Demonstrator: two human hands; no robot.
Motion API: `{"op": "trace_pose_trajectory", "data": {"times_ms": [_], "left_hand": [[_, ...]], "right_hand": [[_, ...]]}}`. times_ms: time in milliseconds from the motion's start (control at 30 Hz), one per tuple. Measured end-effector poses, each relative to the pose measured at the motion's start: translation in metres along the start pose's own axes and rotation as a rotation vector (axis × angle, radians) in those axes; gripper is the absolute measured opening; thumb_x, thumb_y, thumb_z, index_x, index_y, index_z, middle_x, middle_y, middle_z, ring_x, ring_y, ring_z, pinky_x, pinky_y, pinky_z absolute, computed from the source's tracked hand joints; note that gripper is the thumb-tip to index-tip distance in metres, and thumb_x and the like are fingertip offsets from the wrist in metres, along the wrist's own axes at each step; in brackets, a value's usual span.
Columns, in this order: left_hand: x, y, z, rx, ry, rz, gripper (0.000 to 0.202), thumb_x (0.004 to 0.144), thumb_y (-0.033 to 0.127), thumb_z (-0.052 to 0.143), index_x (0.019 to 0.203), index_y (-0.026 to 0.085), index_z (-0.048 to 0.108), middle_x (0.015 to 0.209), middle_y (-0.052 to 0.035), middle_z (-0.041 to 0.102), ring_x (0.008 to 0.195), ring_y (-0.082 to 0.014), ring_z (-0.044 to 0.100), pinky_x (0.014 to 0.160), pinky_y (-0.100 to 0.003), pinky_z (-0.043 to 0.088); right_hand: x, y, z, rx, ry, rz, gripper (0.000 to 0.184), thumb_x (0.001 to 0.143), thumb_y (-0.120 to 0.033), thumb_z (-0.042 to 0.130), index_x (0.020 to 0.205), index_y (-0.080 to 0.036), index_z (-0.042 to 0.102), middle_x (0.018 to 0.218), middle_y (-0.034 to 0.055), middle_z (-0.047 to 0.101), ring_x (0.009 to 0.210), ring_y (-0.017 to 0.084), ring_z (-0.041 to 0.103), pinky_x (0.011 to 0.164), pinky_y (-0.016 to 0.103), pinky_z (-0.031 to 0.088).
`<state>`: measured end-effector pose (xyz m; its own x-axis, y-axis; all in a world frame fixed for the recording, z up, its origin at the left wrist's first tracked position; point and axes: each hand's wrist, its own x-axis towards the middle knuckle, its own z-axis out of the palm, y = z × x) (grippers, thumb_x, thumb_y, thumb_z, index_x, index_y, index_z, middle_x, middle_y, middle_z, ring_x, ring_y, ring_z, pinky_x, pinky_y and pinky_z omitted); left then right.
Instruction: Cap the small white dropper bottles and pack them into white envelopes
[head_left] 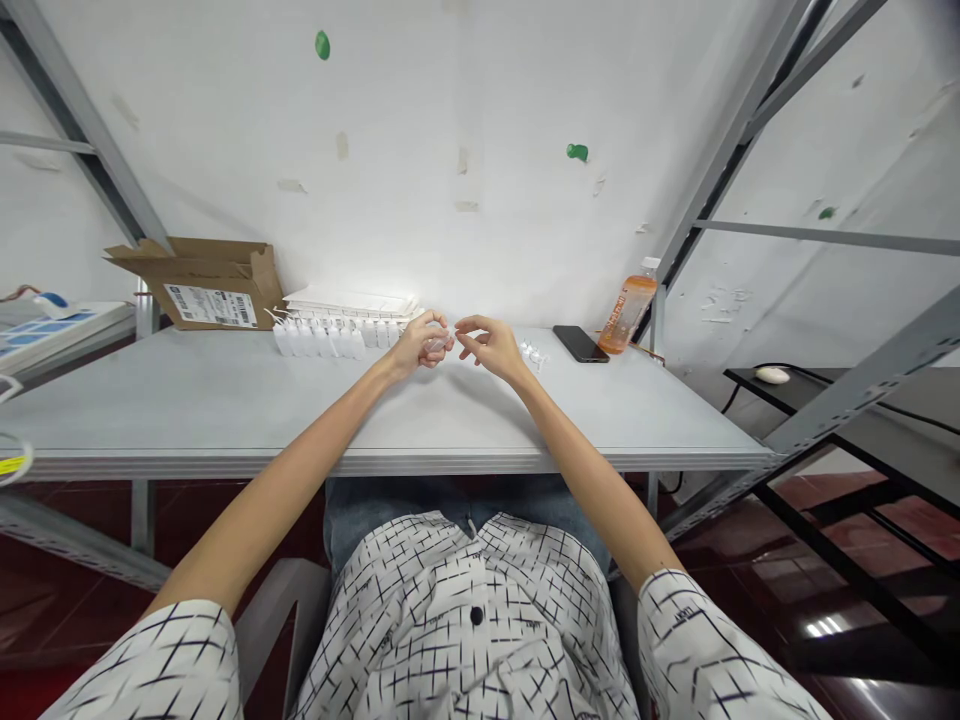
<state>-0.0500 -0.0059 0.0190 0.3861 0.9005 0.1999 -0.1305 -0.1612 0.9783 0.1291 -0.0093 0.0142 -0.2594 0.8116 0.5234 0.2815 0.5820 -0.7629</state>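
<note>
in the head view, the left hand (421, 342) has its grip curled round a small clear item (436, 344), held above the far middle of the bench (420, 410). the right hand (489, 347) is just to its right, fingers bent; whether its grip pinches anything, i cannot tell. the item could slip if the left fingers loosen or the right ones push it askew. dropped, it might roll left against the small white containers (319, 338) or right among the loose white bits (532, 355).
</note>
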Motion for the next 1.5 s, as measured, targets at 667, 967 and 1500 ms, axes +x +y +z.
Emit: {"op": "trace_pose_trajectory", "data": {"times_ms": [667, 967, 1500], "left_hand": [[-0.003, 0.008, -0.001, -0.111, -0.075, -0.183, 0.027, 0.07, 0.029, 0.065, 0.079, 0.022, 0.04, 0.061, 0.0026, 0.052, 0.034, -0.0015, 0.025, 0.034, -0.014, 0.013], [0.001, 0.004, -0.007, -0.091, -0.111, -0.269, 0.022, 0.069, 0.032, 0.066, 0.077, 0.02, 0.049, 0.059, 0.0, 0.051, 0.033, -0.0018, 0.023, 0.03, -0.016, 0.011], [0.005, -0.008, -0.009, 0.106, -0.101, -0.306, 0.028, 0.077, 0.046, 0.067, 0.076, 0.021, 0.055, 0.059, -0.0013, 0.054, 0.032, -0.0026, 0.024, 0.034, -0.019, 0.005]], "right_hand": [[-0.001, -0.004, 0.0, -0.038, -0.023, -0.05, 0.015, 0.084, -0.029, 0.064, 0.085, -0.015, 0.069, 0.093, 0.0059, 0.073, 0.065, 0.014, 0.072, 0.043, 0.017, 0.047], [-0.003, -0.007, -0.003, 0.018, -0.127, -0.045, 0.024, 0.082, -0.037, 0.069, 0.088, -0.014, 0.071, 0.09, 0.0072, 0.073, 0.064, 0.015, 0.071, 0.043, 0.018, 0.048], [-0.005, -0.006, 0.0, -0.03, -0.196, -0.069, 0.027, 0.086, -0.037, 0.066, 0.099, -0.015, 0.074, 0.097, 0.0074, 0.074, 0.058, 0.012, 0.069, 0.043, 0.019, 0.049]]}}
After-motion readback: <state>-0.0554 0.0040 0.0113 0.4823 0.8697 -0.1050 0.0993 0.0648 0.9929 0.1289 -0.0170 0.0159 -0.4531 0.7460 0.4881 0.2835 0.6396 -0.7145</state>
